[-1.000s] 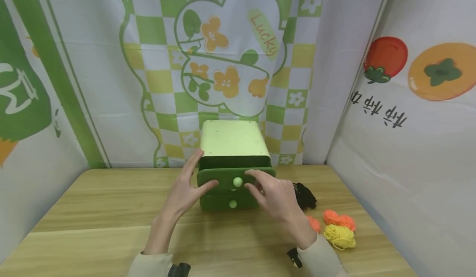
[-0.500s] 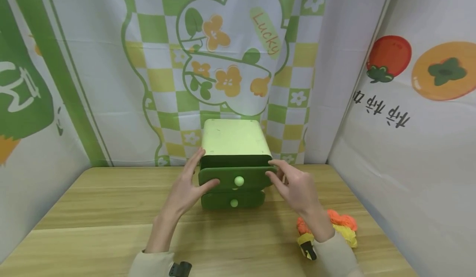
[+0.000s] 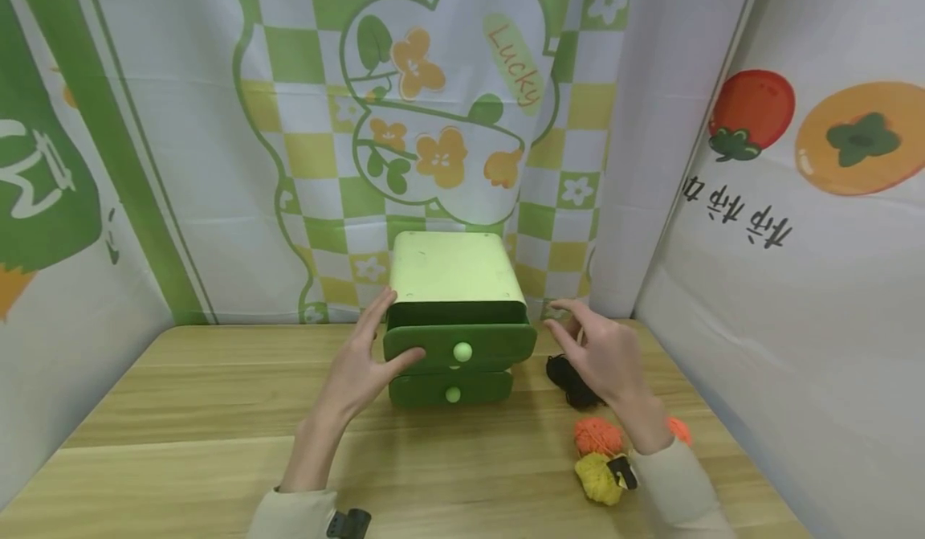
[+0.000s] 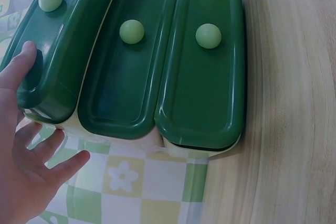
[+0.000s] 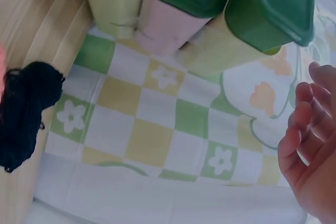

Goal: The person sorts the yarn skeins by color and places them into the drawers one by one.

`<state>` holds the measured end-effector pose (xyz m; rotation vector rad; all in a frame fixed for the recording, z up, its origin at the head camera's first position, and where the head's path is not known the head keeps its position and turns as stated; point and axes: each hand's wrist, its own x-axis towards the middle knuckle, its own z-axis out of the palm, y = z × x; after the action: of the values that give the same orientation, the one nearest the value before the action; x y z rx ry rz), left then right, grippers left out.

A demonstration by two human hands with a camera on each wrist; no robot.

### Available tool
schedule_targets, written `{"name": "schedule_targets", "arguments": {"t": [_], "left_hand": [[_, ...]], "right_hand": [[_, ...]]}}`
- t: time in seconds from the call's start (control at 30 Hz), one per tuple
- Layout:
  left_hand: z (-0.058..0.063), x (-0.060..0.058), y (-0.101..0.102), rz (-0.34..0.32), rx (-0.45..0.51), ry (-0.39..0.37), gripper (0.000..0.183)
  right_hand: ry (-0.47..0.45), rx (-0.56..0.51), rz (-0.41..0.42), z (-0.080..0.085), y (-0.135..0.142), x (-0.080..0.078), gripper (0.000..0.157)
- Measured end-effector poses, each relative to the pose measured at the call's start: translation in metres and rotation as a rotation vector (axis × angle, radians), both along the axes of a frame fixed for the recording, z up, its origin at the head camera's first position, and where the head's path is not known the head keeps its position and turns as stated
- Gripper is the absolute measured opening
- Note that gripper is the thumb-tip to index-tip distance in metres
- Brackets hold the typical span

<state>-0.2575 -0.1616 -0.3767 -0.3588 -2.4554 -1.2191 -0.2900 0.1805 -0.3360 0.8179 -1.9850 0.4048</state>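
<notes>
A small chest of drawers [image 3: 455,270] with a pale green top stands before me. Its top drawer [image 3: 499,346] is pulled partly out, and the left wrist view shows the middle drawer [image 4: 118,82] and bottom drawer [image 4: 202,87] pushed in. My left hand [image 3: 357,374] rests at the chest's left side, thumb on the top drawer's front and the other fingers spread along the side. To the right of the chest, my right hand [image 3: 607,354] hovers apart from it, fingers loosely curled around nothing. Under that hand lies a black yarn skein [image 3: 567,380].
Nearer to me on the right are an orange yarn ball [image 3: 596,436], a yellow yarn ball [image 3: 598,479] and another orange yarn piece [image 3: 679,430] partly behind the forearm. A patterned cloth [image 3: 441,121] hangs right behind the chest, with printed cloth walls on both sides.
My right hand has moved from the top drawer's knob area rightward, past the drawer's edge and away from the chest. The left hand and the drawer have stayed put.
</notes>
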Motion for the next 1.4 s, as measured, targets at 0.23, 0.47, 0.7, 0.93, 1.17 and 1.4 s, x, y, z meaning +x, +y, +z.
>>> {"name": "schedule_targets", "arguments": {"t": [0.23,0.47,0.7,0.93,1.17,1.4], "left_hand": [[0.002,0.000,-0.001,0.001,0.006,-0.006,0.094],[0.003,-0.001,-0.002,0.003,0.003,-0.009,0.094],[0.001,0.000,-0.004,0.012,0.000,-0.003,0.095],[0.000,0.002,-0.005,0.014,-0.001,-0.011,0.095],[0.000,0.001,-0.004,0.017,0.004,-0.015,0.094],[-0.002,0.000,-0.001,0.010,0.006,-0.018,0.094]], "right_hand": [[-0.074,0.059,-0.098,-0.002,0.010,-0.009,0.028],[-0.173,0.132,-0.158,-0.005,0.018,-0.016,0.031],[-0.280,0.188,-0.198,-0.011,0.023,-0.024,0.036],[-0.387,0.254,-0.231,-0.017,0.030,-0.035,0.041],[-0.517,0.297,-0.251,-0.023,0.036,-0.040,0.045],[-0.648,0.372,-0.284,-0.031,0.044,-0.044,0.052]]}}
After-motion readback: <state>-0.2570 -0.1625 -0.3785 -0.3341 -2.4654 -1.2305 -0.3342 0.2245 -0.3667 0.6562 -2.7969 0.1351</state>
